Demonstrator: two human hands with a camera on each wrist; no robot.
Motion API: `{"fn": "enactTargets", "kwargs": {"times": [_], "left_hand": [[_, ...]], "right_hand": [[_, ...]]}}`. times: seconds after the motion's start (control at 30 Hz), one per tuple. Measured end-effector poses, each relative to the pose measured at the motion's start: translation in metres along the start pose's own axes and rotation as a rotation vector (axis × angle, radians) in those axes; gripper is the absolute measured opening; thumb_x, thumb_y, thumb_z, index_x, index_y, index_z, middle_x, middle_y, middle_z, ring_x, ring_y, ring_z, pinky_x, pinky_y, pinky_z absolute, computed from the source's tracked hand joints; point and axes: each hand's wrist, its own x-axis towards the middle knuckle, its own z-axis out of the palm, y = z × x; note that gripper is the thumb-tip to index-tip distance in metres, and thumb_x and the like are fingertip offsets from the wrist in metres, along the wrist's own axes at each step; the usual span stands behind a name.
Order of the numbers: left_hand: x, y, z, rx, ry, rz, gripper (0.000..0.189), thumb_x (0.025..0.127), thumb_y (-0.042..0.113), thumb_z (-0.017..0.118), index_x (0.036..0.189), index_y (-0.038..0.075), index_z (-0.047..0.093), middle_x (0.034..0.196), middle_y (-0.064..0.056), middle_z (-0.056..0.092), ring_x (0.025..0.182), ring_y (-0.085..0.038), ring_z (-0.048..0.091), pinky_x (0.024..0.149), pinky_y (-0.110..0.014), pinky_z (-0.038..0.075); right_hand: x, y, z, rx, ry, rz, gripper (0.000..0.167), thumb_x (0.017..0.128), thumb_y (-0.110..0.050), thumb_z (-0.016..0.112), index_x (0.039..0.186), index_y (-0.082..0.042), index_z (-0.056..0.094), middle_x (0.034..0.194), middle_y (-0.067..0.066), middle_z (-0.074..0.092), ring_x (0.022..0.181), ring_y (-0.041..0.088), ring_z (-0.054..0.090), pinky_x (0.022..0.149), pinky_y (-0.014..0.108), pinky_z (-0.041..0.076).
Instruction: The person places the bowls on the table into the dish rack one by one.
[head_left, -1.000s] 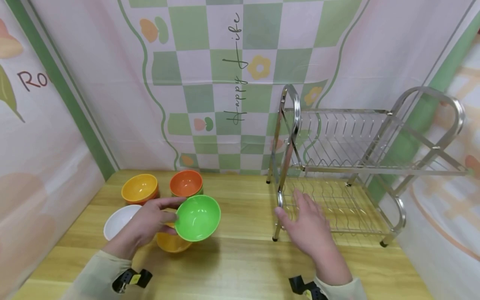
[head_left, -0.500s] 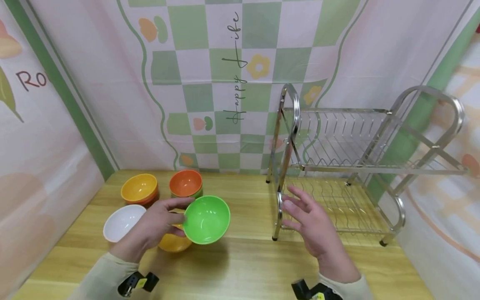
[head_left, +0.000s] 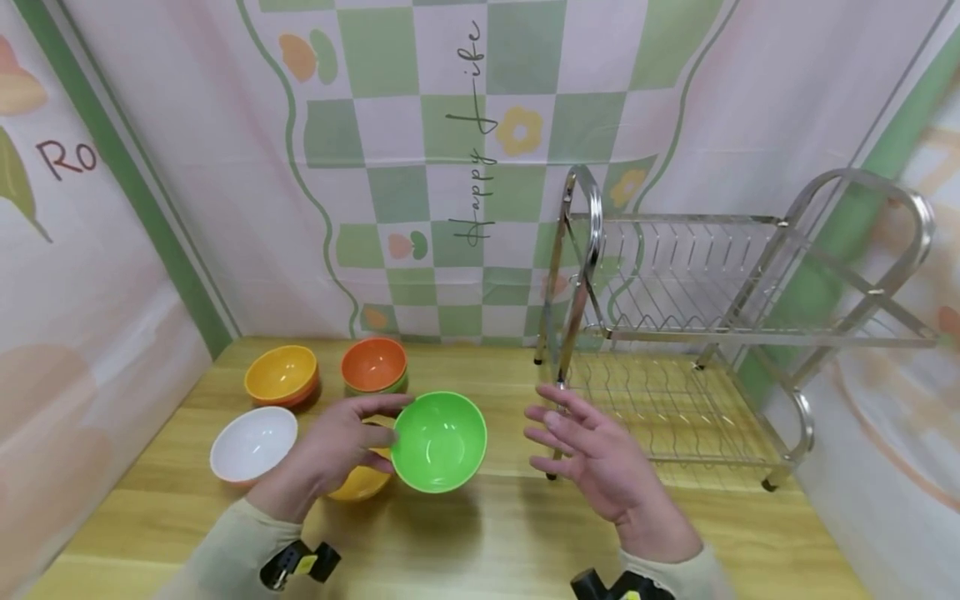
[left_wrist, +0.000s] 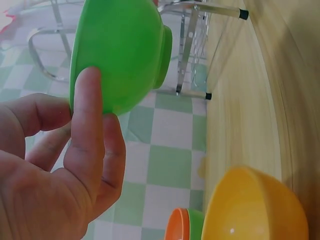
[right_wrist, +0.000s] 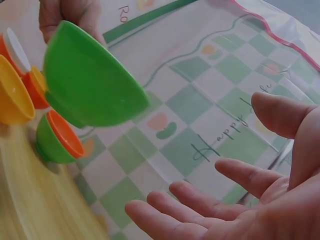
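Observation:
My left hand pinches a green bowl by its left rim, holding it raised over the table with its inside toward the head camera. In the left wrist view, fingers press the outside of the green bowl. My right hand is to the right of the bowl, apart from it, fingers spread and palm turned toward it, as the right wrist view also shows. Below and behind my left hand sits a yellow bowl, partly covered by that hand.
On the table at the left stand a yellow bowl stacked on an orange one, an orange bowl in a green one, and a white bowl over orange. A two-tier metal dish rack stands at the right.
My left hand has carried the green bowl to the right, away from the yellow bowl. My right hand has shifted left and turned its palm toward the bowl.

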Motion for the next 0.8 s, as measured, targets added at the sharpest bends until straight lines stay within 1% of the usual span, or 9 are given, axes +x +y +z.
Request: {"fn": "enactTargets", "kwargs": {"times": [0.1,0.17,0.33,0.53,0.67,0.8], "left_hand": [[0.002,0.002,0.005,-0.003,-0.007,0.005,0.054,0.085,-0.009,0.064,0.138,-0.006,0.055,0.140,-0.024,0.050,0.089,-0.028,0.065,0.064,-0.043,0.062],[0.003,0.002,0.008,-0.010,-0.012,0.008,0.053,0.085,-0.010,0.064,0.137,-0.006,0.055,0.139,-0.023,0.051,0.090,-0.028,0.065,0.064,-0.042,0.062],[0.005,0.002,0.014,-0.038,-0.034,0.018,0.052,0.085,-0.009,0.065,0.137,-0.006,0.055,0.138,-0.023,0.051,0.094,-0.028,0.065,0.065,-0.043,0.062],[0.005,0.001,0.018,-0.056,-0.043,0.019,0.052,0.085,-0.009,0.065,0.136,-0.005,0.057,0.137,-0.023,0.052,0.094,-0.030,0.066,0.067,-0.047,0.062],[0.006,0.001,0.021,-0.067,-0.040,0.015,0.051,0.085,-0.010,0.065,0.135,-0.005,0.057,0.135,-0.023,0.052,0.092,-0.030,0.066,0.066,-0.046,0.062],[0.006,0.001,0.024,-0.075,-0.045,0.014,0.051,0.085,-0.009,0.065,0.135,-0.005,0.058,0.131,-0.025,0.051,0.090,-0.029,0.066,0.066,-0.044,0.062]], "right_hand": [[0.001,0.003,0.003,0.000,-0.026,0.006,0.061,0.101,-0.016,0.058,0.154,-0.003,0.031,0.149,0.029,0.036,0.130,0.045,0.044,0.102,0.059,0.043],[0.001,0.004,0.005,-0.004,-0.041,0.005,0.062,0.101,-0.016,0.059,0.154,-0.003,0.031,0.149,0.030,0.035,0.130,0.046,0.044,0.102,0.058,0.044],[-0.001,0.007,0.007,0.027,-0.074,0.019,0.064,0.100,-0.015,0.060,0.155,-0.004,0.029,0.150,0.030,0.033,0.129,0.048,0.044,0.100,0.057,0.046],[0.000,0.010,0.006,0.080,-0.157,0.035,0.068,0.099,-0.013,0.061,0.157,-0.007,0.024,0.153,0.032,0.026,0.129,0.048,0.044,0.101,0.060,0.044],[0.000,0.012,0.005,0.110,-0.202,0.036,0.073,0.097,-0.009,0.062,0.158,-0.009,0.022,0.155,0.033,0.020,0.129,0.048,0.044,0.101,0.063,0.041],[0.001,0.014,0.005,0.128,-0.224,0.039,0.077,0.097,-0.006,0.063,0.159,-0.012,0.019,0.156,0.032,0.017,0.127,0.045,0.047,0.102,0.064,0.039]]}}
